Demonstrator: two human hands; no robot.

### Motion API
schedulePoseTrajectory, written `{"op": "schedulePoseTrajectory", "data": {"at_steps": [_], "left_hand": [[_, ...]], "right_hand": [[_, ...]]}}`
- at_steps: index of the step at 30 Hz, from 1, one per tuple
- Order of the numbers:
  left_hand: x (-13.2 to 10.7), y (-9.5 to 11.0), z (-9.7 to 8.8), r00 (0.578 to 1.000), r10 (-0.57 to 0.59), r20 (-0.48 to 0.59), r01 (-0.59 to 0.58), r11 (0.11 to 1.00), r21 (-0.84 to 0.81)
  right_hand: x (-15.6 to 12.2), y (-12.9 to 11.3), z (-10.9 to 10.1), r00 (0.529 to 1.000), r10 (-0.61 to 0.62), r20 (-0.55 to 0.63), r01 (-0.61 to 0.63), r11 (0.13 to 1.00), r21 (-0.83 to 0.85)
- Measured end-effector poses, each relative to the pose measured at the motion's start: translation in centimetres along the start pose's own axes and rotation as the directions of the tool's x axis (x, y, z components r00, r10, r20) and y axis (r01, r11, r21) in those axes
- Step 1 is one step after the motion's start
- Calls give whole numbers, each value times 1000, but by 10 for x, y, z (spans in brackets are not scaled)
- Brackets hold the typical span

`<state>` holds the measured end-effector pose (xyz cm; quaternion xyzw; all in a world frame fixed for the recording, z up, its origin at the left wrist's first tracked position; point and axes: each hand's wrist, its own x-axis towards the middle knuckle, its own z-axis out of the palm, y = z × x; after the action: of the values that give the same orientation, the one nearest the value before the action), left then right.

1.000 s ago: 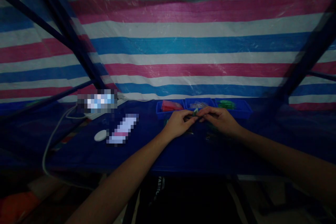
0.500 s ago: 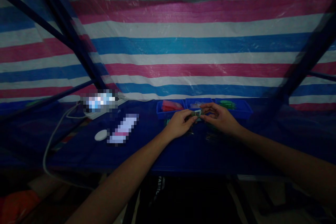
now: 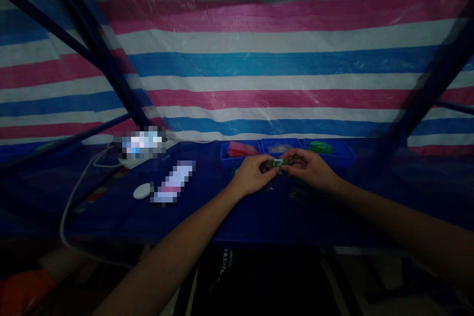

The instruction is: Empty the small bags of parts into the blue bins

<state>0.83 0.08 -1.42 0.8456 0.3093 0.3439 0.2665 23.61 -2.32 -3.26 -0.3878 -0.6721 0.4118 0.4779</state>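
My left hand (image 3: 253,174) and my right hand (image 3: 310,167) meet above the dark blue table (image 3: 207,212). Both pinch a small pale green piece (image 3: 277,162) between their fingertips. The fingers of each hand are curled closed around it. Just behind the hands stand three blue trays: one with red pieces (image 3: 240,150), one with clear pieces (image 3: 280,147), one with green pieces (image 3: 321,147). The scene is dim and the small piece's shape is hard to make out.
A white round object (image 3: 142,190) and a blurred pale oblong (image 3: 173,182) lie on the table to the left. A white cable (image 3: 74,192) runs off the left edge. A striped pink, white and blue tarpaulin (image 3: 259,59) hangs behind. Dark poles (image 3: 92,39) slant at both sides.
My right hand lifted slightly away toward the trays half a second ago, then came back down to meet my left hand on the small piece.
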Motion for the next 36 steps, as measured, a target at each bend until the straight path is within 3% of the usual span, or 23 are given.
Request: {"op": "schedulePoseTrajectory", "data": {"at_steps": [16,36], "left_hand": [[-2,7,1,998,66,0,-66,997,45],[-2,10,7,988,150,37,-153,983,104]], "right_hand": [[-4,1,4,996,32,88,-36,998,47],[-11,-12,12,987,-33,159,26,999,47]]}}
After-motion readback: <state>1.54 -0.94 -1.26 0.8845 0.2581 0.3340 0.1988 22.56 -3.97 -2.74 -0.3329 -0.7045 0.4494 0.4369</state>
